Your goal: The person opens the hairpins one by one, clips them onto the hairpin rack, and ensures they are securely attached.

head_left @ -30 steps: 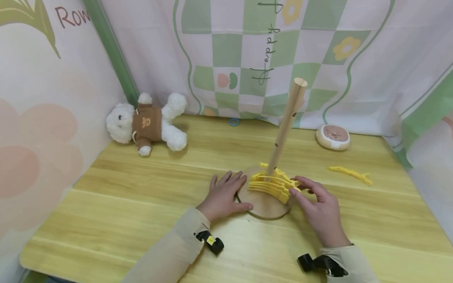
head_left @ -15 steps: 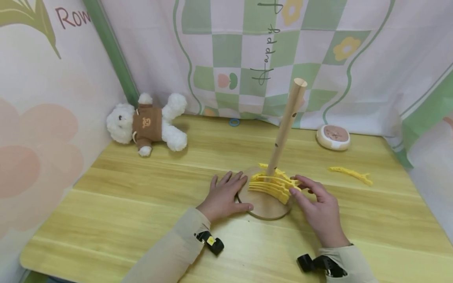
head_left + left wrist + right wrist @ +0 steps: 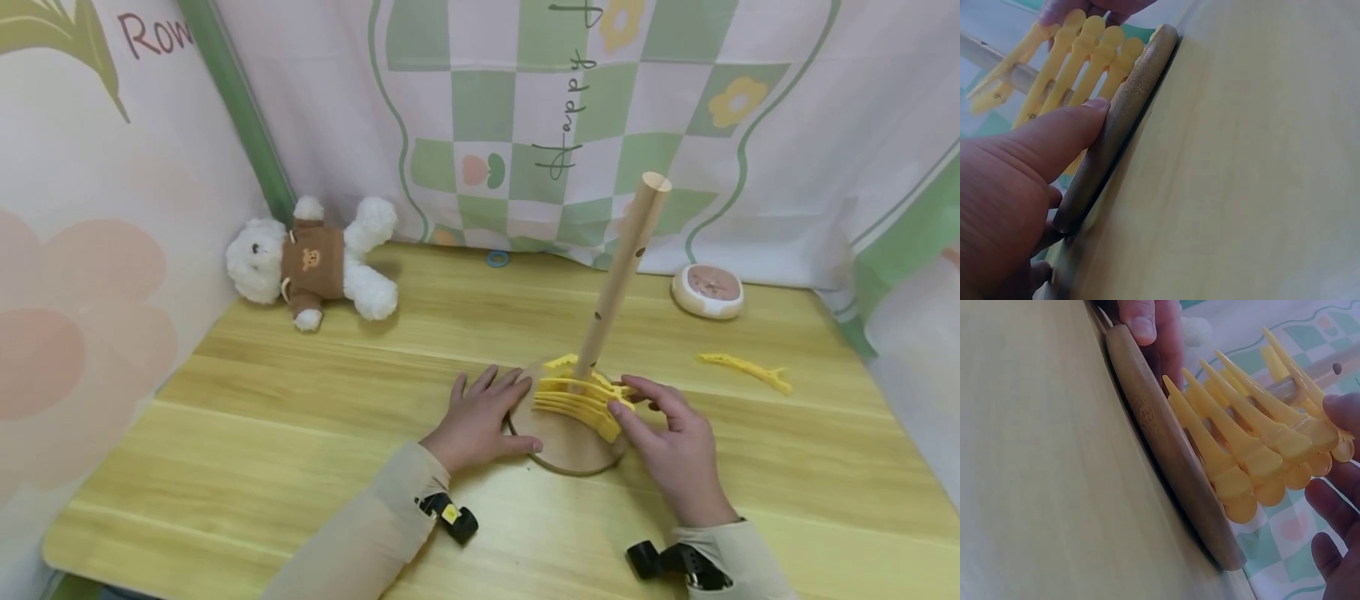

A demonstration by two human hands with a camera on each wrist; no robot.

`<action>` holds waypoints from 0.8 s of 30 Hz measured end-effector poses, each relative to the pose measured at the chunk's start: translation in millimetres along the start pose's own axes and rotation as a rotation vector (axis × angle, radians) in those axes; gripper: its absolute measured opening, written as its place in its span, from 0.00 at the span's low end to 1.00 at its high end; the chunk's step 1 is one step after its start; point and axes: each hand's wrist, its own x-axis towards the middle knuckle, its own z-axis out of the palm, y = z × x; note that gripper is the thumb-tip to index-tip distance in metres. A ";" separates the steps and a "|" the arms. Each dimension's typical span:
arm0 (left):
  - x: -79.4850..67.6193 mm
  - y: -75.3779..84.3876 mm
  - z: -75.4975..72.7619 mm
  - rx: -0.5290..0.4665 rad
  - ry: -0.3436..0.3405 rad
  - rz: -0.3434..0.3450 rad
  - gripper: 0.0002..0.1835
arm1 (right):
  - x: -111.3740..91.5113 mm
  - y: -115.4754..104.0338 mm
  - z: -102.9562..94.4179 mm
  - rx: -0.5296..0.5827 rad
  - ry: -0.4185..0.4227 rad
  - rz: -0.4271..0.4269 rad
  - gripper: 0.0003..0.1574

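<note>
A wooden pole [image 3: 618, 275] with dark holes rises from a round wooden base [image 3: 573, 454], leaning right in the head view. Around its foot sits a stack of curved yellow plastic pieces [image 3: 573, 408], each with forked, rounded ends, as the left wrist view shows. My left hand [image 3: 480, 421] rests at the base's left side with fingers spread, its thumb [image 3: 1072, 128] on the rim. With thumb and fingers, my right hand [image 3: 675, 442] pinches the end of the top yellow piece [image 3: 1300, 372]. That piece tilts away from the ones below it.
A single yellow piece [image 3: 744, 371] lies on the table to the right. Farther back are a round-cornered white device [image 3: 707, 292], a small blue ring [image 3: 497, 259] and a white plush toy [image 3: 315, 258] in a brown top. A patterned curtain [image 3: 480, 108] hangs behind the table.
The stand has shifted slightly right and toward me, its pole top moving right. My left hand has gone along with it, while the right keeps its pinch on the top yellow piece.
</note>
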 end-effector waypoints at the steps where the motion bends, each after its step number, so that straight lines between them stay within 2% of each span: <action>1: 0.0 0.0 0.0 -0.001 0.001 0.001 0.50 | -0.1 -0.2 0.0 0.005 0.001 -0.006 0.25; 13: 0.2 -2.2 1.7 -0.025 0.008 0.005 0.50 | -0.1 -0.8 -0.5 0.013 0.023 -0.130 0.23; 18: -0.4 -2.0 1.2 -0.038 0.003 0.002 0.50 | -0.6 0.2 -0.7 0.041 0.057 -0.147 0.23; 24: -0.1 -2.5 1.6 -0.039 0.005 0.001 0.50 | 0.3 1.6 -1.8 0.048 0.047 -0.172 0.25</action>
